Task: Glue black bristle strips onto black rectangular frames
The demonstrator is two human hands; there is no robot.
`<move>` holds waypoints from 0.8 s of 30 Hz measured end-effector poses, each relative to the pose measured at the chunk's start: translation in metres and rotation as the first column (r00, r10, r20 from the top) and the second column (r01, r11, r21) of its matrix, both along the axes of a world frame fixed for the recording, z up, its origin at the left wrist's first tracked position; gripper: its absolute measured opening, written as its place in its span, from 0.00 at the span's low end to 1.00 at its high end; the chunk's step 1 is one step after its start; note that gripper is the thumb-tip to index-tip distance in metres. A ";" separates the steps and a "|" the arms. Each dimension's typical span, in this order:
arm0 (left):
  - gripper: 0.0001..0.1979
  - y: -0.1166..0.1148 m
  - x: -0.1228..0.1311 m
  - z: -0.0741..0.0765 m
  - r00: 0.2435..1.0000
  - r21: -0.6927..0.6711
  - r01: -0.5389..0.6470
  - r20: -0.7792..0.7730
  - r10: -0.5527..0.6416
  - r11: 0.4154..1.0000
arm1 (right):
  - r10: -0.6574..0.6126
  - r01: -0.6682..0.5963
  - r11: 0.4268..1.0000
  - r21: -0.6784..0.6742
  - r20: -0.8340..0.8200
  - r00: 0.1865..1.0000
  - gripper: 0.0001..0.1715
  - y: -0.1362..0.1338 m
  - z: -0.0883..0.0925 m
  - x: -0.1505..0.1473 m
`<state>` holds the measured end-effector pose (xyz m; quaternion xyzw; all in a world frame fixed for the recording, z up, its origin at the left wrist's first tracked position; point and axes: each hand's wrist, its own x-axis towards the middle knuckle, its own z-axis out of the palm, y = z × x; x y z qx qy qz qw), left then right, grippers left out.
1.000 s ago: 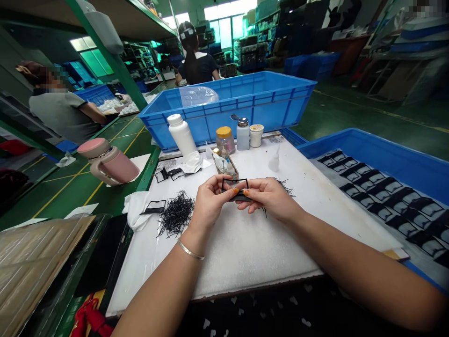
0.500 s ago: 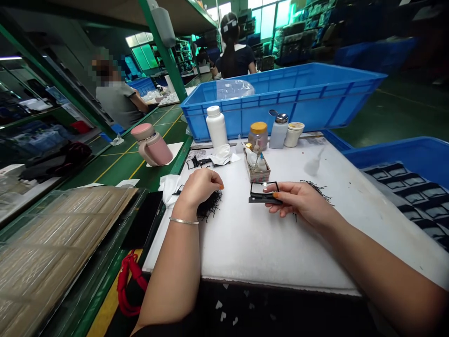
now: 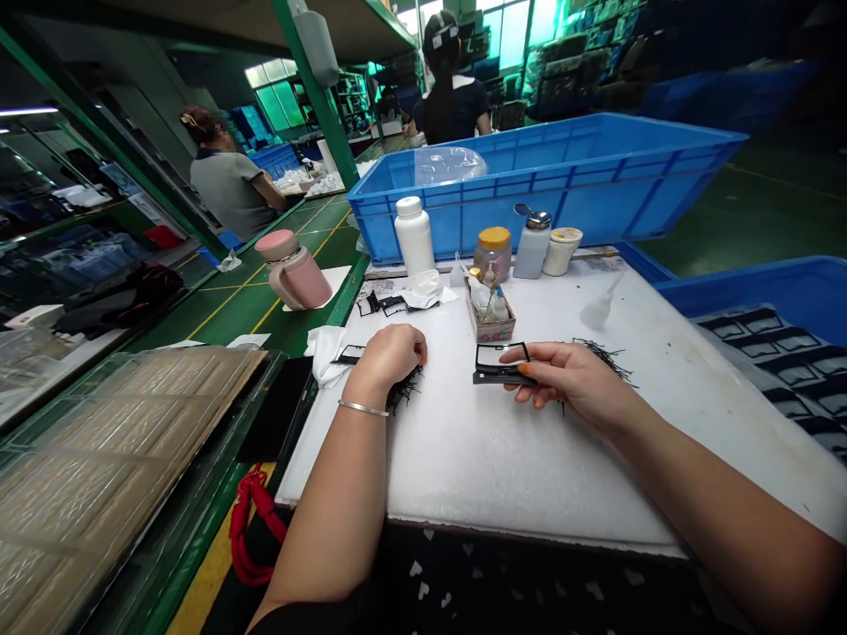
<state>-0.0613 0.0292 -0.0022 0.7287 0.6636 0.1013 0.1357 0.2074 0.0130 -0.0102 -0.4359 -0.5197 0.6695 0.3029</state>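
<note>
Right hand: fingers and thumb pinch the right end of a black rectangular frame over the middle of the white mat. We record its long axis left to right, free end pointing left, thicker bar on the near side, window on the far side. Left hand: fingers curled at a heap of black strips; we cannot tell whether they grip one. We note open mat between the hands and toward its near edge. Beyond the frame: a patterned box, then a blue crate.
</note>
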 end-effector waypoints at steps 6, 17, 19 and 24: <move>0.06 -0.001 -0.006 0.005 1.000 0.036 -0.010 0.024 0.009 0.999 | 0.004 -0.004 1.000 -0.001 0.003 1.000 0.16 0.000 0.002 0.001; 0.09 -0.001 -0.002 0.001 1.000 -0.019 -0.002 0.008 0.003 1.000 | 0.013 -0.013 1.000 0.007 -0.003 1.000 0.16 -0.001 0.003 0.001; 0.07 0.000 -0.004 0.002 1.000 0.005 -0.002 0.030 0.002 1.000 | 0.013 -0.013 1.000 0.009 -0.004 1.000 0.16 -0.001 0.002 0.001; 0.03 0.001 -0.011 0.006 0.997 0.059 -0.026 0.077 0.022 0.998 | 0.016 -0.016 1.000 0.018 -0.009 1.000 0.15 0.000 0.002 0.002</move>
